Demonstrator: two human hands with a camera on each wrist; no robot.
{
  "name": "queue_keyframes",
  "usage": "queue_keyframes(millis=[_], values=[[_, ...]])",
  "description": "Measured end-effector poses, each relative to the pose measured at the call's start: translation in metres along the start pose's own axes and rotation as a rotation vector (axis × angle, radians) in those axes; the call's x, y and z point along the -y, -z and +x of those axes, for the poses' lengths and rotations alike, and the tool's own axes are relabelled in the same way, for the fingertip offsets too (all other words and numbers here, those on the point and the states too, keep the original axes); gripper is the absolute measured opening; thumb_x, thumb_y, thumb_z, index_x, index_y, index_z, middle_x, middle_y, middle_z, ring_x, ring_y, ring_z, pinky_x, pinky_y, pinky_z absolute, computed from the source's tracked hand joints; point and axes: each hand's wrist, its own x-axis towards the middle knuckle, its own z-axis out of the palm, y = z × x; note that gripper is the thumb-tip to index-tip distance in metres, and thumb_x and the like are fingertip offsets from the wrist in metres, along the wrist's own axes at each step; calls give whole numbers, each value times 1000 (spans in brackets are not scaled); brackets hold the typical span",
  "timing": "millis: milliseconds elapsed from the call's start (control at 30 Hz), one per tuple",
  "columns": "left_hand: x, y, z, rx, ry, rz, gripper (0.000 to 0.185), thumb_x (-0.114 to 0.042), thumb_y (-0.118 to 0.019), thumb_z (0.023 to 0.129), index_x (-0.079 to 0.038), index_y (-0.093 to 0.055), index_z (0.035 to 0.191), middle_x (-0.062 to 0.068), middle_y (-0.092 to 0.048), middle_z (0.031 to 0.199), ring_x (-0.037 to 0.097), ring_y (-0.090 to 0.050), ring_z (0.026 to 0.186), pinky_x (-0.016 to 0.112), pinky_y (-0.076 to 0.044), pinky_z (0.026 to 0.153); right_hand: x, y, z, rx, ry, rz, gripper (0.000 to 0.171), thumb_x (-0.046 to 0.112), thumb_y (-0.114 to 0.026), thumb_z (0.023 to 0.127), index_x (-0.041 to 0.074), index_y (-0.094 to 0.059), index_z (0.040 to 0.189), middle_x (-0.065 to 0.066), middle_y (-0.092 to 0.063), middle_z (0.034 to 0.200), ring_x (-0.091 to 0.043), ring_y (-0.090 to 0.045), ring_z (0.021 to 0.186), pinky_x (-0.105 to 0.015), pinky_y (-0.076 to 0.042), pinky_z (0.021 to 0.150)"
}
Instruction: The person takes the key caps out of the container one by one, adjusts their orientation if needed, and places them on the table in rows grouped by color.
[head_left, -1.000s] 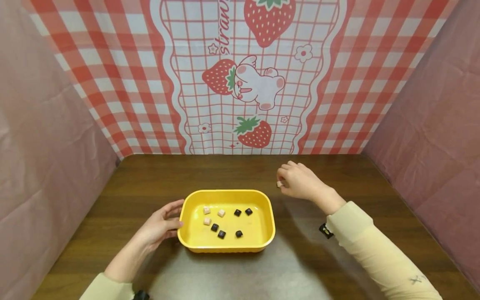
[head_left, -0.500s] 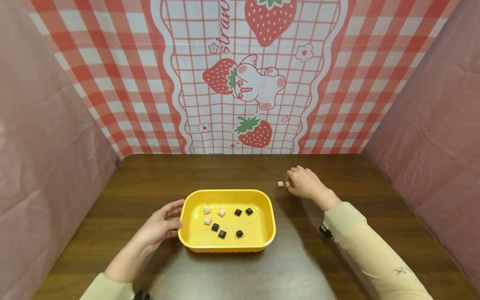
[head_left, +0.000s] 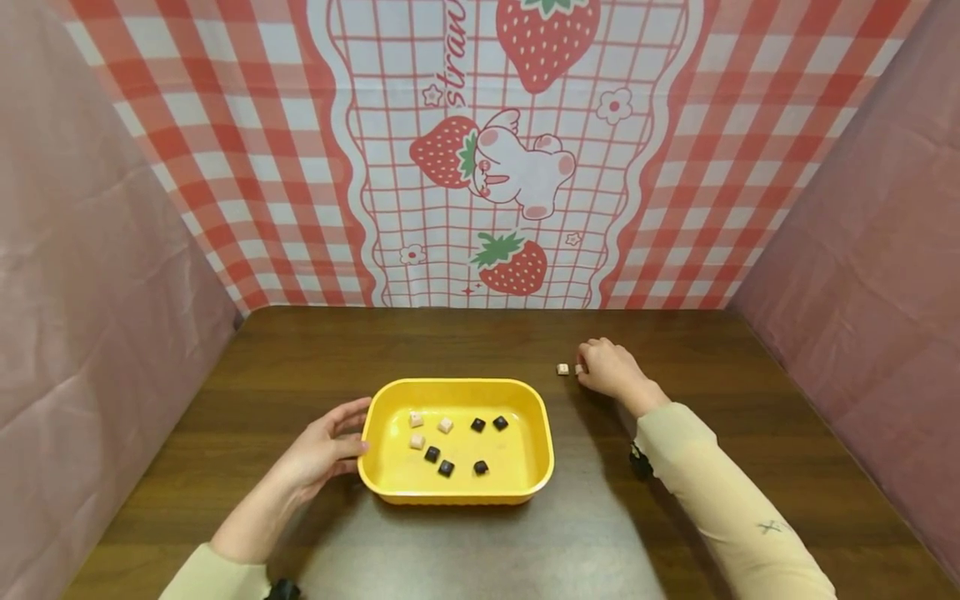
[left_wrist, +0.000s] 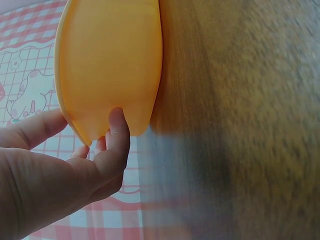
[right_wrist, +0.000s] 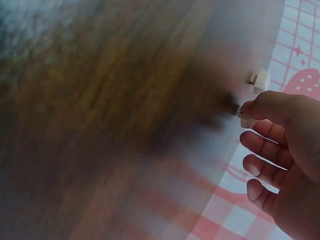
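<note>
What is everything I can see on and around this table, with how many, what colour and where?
Tray: one, yellow, near the middle of the table, towards the front.
Dark cubes: five, black or very dark, inside the tray, centre and right.
Pale cubes in the tray: three, pinkish cream, inside the tray, left of the dark ones.
Pale cubes on the table: two, cream, behind and right of the tray; one lies free, the other is at the right fingertips.
Table: one, dark brown wood.
Backdrop: one, red and white check with strawberries and a rabbit, behind the table.
Side walls: two, dull pink.
Left hand: rests against the tray's left end.
Right hand: pinches a pale cube on the table.
</note>
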Motion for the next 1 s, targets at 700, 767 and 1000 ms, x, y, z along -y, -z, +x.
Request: queue_keyframes(millis=[700, 767, 1000], values=[[0, -1, -1, -3, -7, -1, 66, 6, -54, 88, -1, -24, 147, 28, -31, 142, 26, -55, 110, 38, -54, 77, 13, 24, 4, -2, 5, 76, 20, 19, -72, 75, 9, -59, 86, -4, -57, 82, -24, -54, 77, -40, -47, 63], [0, -1, -1, -4, -7, 0, 66, 6, -54, 88, -1, -25, 147, 27, -31, 142, 26, -55, 110, 38, -54, 77, 20, 32, 4, -12, 17, 90, 24, 21, -74, 75, 8, -60, 89, -5, -58, 83, -24, -53, 78, -40, -46, 64], [-1, -1, -1, -4, -3, 1, 66, 5, -55, 88, -1, -25, 147, 27, -31, 142, 27, -54, 112, 38, -54, 78, 49, 57, 6, -70, 88, 62, 28, 25, -75, 75, 10, -62, 94, -5, -60, 91, -25, -52, 84, -41, -45, 70]])
